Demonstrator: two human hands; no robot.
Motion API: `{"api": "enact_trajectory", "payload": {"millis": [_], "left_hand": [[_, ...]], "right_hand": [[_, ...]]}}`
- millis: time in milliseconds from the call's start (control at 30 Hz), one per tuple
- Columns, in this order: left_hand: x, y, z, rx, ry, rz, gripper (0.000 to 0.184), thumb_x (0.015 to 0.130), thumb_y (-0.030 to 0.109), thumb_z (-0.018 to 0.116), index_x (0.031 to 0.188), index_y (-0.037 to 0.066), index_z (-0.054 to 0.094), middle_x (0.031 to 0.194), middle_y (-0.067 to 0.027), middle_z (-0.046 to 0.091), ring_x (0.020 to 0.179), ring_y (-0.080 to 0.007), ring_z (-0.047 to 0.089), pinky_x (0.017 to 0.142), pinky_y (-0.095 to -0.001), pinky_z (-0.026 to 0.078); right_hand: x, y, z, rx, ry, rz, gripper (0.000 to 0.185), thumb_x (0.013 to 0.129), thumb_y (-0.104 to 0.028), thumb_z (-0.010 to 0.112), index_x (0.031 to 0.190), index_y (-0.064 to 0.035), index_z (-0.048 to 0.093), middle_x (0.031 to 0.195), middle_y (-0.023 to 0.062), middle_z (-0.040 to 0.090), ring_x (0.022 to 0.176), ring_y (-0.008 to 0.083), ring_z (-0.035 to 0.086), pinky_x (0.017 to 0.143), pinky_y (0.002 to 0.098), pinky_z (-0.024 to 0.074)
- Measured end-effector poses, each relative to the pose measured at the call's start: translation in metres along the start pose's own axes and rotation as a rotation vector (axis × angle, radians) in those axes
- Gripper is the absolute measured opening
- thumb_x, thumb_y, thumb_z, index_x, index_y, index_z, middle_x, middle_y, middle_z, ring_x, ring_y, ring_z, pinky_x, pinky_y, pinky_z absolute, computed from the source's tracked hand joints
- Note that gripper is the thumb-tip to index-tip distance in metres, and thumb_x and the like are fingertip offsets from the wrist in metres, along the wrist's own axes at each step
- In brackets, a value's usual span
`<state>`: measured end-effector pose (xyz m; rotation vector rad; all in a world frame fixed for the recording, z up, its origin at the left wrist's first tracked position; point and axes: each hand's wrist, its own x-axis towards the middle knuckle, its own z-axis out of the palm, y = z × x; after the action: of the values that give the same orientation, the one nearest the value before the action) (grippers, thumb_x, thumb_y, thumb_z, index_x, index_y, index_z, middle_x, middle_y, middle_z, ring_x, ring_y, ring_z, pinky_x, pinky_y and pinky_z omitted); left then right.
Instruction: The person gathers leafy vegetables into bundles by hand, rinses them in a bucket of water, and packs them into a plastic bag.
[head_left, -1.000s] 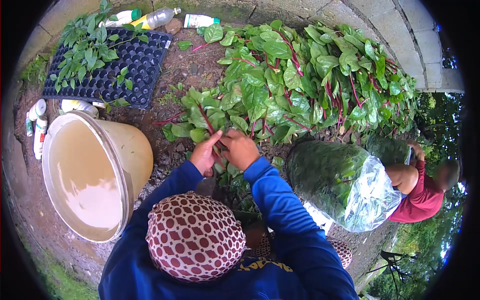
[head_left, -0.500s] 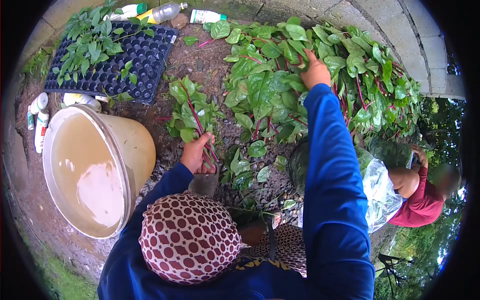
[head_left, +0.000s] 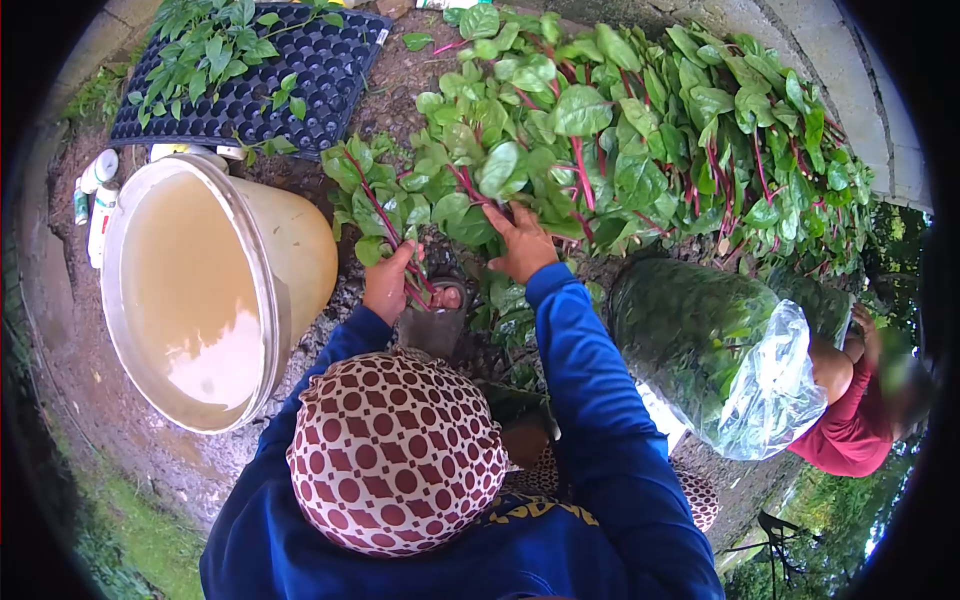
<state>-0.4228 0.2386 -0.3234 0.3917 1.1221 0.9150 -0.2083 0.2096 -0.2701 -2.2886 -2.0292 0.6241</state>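
Note:
My left hand (head_left: 388,283) is closed around a small bunch of Malabar spinach (head_left: 372,190), gripping its red stems with the leaves pointing away from me. Close to its right, my right hand (head_left: 525,245) has its fingers on the red stems of more leafy spinach (head_left: 470,180); the leaves partly hide its grip. Beyond and to the right spreads a large heap of the same spinach (head_left: 700,130), its red stems showing among broad green leaves.
At left stands a tilted-looking bucket (head_left: 320,245) of murky water. Behind it lies a black seedling tray (head_left: 310,70) with a leafy plant over it. Bottles (head_left: 103,222) lie far left. At right are a clear plastic bag (head_left: 775,385) and another person (head_left: 850,420) in a red top.
My right hand has come from the heap back toward my left hand, bringing leafy stems with it. The left hand keeps its bunch. The view has shifted slightly.

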Motion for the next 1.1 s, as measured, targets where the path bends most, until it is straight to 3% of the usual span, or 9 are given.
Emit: {"api": "enact_trajectory", "payload": {"millis": [133,267,333,400,467,633,767,900,1100], "left_hand": [[-0.017,0.015,-0.006,0.022,-0.025,-0.088,0.011,0.086,0.009,0.062,0.095,0.003,0.060,0.079,-0.0039,0.062,0.067,-0.0120,0.058,0.058,-0.0273,0.048],[-0.020,0.006,-0.023,0.030,-0.037,-0.102,0.011,0.085,0.012,0.063,0.092,0.003,0.061,0.080,-0.0036,0.062,0.066,-0.0112,0.057,0.057,-0.0264,0.046],[-0.016,-0.005,-0.032,0.074,-0.073,-0.087,0.016,0.086,0.014,0.063,0.097,0.003,0.061,0.083,-0.0037,0.063,0.072,-0.0119,0.058,0.061,-0.0261,0.047],[-0.017,-0.013,-0.034,0.070,-0.073,-0.086,0.017,0.086,0.015,0.064,0.097,0.003,0.062,0.084,-0.0035,0.063,0.072,-0.0117,0.058,0.062,-0.0257,0.047],[-0.020,-0.013,-0.020,0.022,-0.036,-0.094,0.016,0.084,0.015,0.067,0.092,0.002,0.063,0.082,-0.0027,0.063,0.067,-0.0104,0.056,0.059,-0.0253,0.045],[-0.015,-0.021,-0.005,0.065,-0.033,-0.050,0.018,0.082,0.012,0.070,0.096,0.003,0.063,0.088,-0.0032,0.064,0.076,-0.0113,0.061,0.064,-0.0267,0.048],[-0.017,-0.018,0.000,-0.004,-0.037,-0.077,0.019,0.082,0.011,0.068,0.099,0.004,0.062,0.090,-0.0035,0.064,0.072,-0.0128,0.061,0.064,-0.0277,0.050],[-0.012,-0.023,-0.009,-0.094,-0.087,-0.180,0.019,0.084,0.012,0.067,0.100,0.003,0.062,0.089,-0.0041,0.064,0.071,-0.0141,0.062,0.061,-0.0295,0.052],[-0.011,-0.017,-0.014,-0.128,-0.072,-0.169,0.017,0.084,0.012,0.066,0.097,0.003,0.063,0.086,-0.0044,0.064,0.070,-0.0146,0.063,0.062,-0.0313,0.054]], "right_hand": [[-0.007,0.025,-0.020,0.520,0.093,-0.068,0.052,0.076,-0.015,0.070,0.126,-0.0179,0.054,0.122,0.0162,0.057,0.109,0.0319,0.058,0.089,0.0365,0.0483],[-0.023,0.041,-0.045,0.447,0.350,0.278,0.020,0.077,-0.012,0.067,0.097,-0.0092,0.068,0.091,0.0137,0.068,0.082,0.0294,0.066,0.077,0.0361,0.0519],[-0.028,0.045,-0.026,0.304,0.414,0.128,0.017,0.075,-0.013,0.068,0.092,-0.0096,0.069,0.085,0.0121,0.068,0.076,0.0285,0.066,0.073,0.0380,0.0521],[-0.030,0.034,-0.004,0.151,0.310,0.152,0.025,0.072,-0.017,0.071,0.096,-0.0122,0.068,0.088,0.0109,0.066,0.079,0.0287,0.064,0.073,0.0391,0.0516],[-0.026,0.016,0.009,-0.061,0.311,0.143,0.043,0.067,-0.026,0.076,0.107,-0.0164,0.064,0.104,0.0095,0.056,0.099,0.0272,0.054,0.079,0.0384,0.0495],[-0.003,0.012,0.026,-0.238,0.200,0.241,0.038,0.067,-0.030,0.076,0.102,-0.0190,0.067,0.103,0.0092,0.056,0.101,0.0251,0.056,0.081,0.0387,0.0489],[-0.002,-0.010,0.005,-0.008,0.006,0.277,0.024,0.076,-0.036,0.068,0.093,-0.0199,0.069,0.087,0.0103,0.066,0.081,0.0288,0.065,0.075,0.0401,0.0505],[-0.010,-0.030,0.030,0.537,0.139,0.082,0.022,0.083,-0.027,0.062,0.096,-0.0121,0.070,0.091,0.0172,0.066,0.082,0.0344,0.063,0.076,0.0409,0.0500],[-0.007,-0.032,0.026,0.560,0.261,0.283,0.023,0.082,-0.029,0.063,0.090,-0.0076,0.070,0.081,0.0147,0.067,0.078,0.0320,0.064,0.075,0.0400,0.0507]]}}
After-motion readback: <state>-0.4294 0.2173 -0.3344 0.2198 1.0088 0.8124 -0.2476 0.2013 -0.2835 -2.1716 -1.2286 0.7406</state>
